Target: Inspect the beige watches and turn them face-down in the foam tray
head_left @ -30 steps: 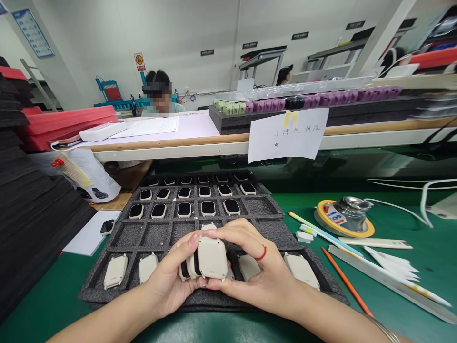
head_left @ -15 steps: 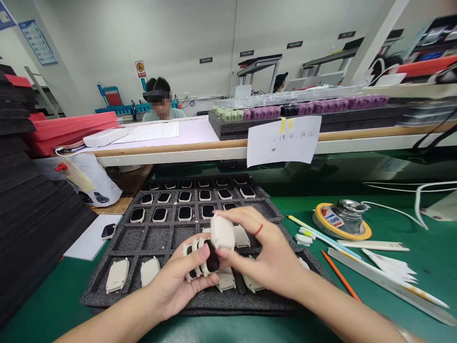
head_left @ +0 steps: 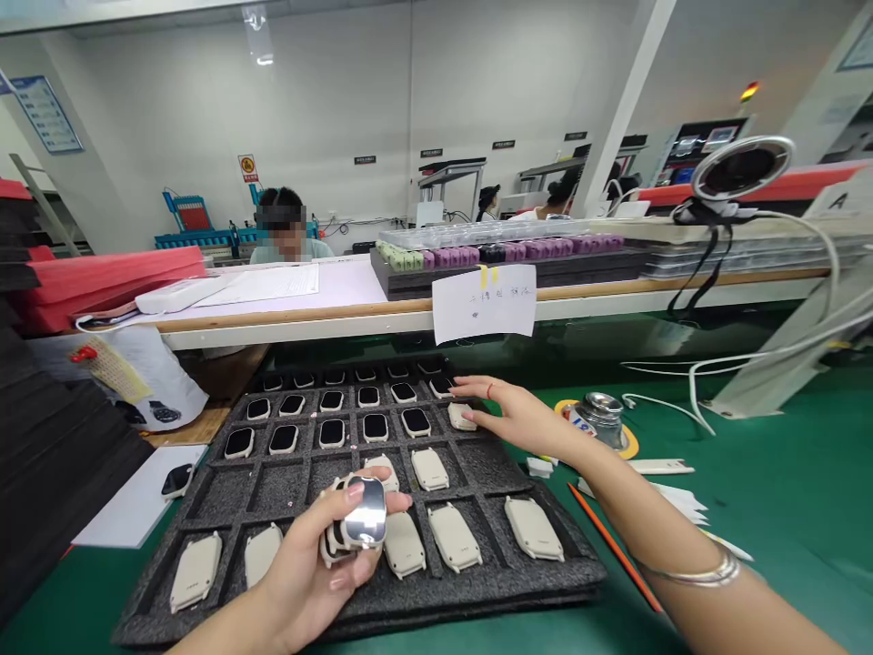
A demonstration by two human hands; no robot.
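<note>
My left hand (head_left: pixel 317 555) is closed around a small stack of smartwatch cases (head_left: pixel 365 512). The front one turns its shiny dark screen up under my thumb. My right hand (head_left: pixel 508 409) reaches over the tray's right side, fingers stretched and apart. Its thumb is at the edge of a cream watch case (head_left: pixel 462 416) lying back up in a slot. The fingertips are by a dark-screened watch (head_left: pixel 442 387) in the row behind. The black foam tray (head_left: pixel 409 605) holds several watches screen up in the far rows and several cream backs up in the near rows.
On the right lie an orange pencil-like stick (head_left: pixel 614 546), a metal-topped bottle (head_left: pixel 600 418) in a yellow tape roll, and white strips. A watch (head_left: pixel 177 480) rests on a white pad at left. A shelf (head_left: pixel 306 332) crosses behind; a person sits beyond.
My right hand has moved right and away from the left hand. The cream watch case it held now appears in a right-hand slot that was bare. The view has swung right.
</note>
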